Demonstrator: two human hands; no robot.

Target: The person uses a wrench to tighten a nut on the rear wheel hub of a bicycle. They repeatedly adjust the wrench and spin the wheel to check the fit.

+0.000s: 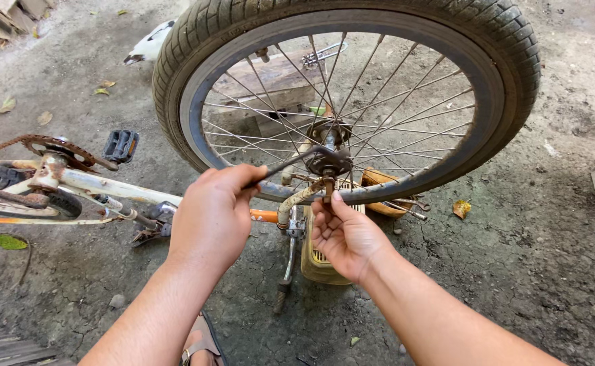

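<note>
The left hand (212,213) has its grip closed on a dark wrench (290,164) set at the wheel hub (329,157), above the cracked concrete floor (528,257). The right hand (343,234) pinches the fork end (326,190) below. Best to keep the wrench seated squarely and steady the fork.

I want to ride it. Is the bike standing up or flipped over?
Flipped over. The front wheel is up in the air, and the rusty chainring and pedal sit on top of the frame.
</note>
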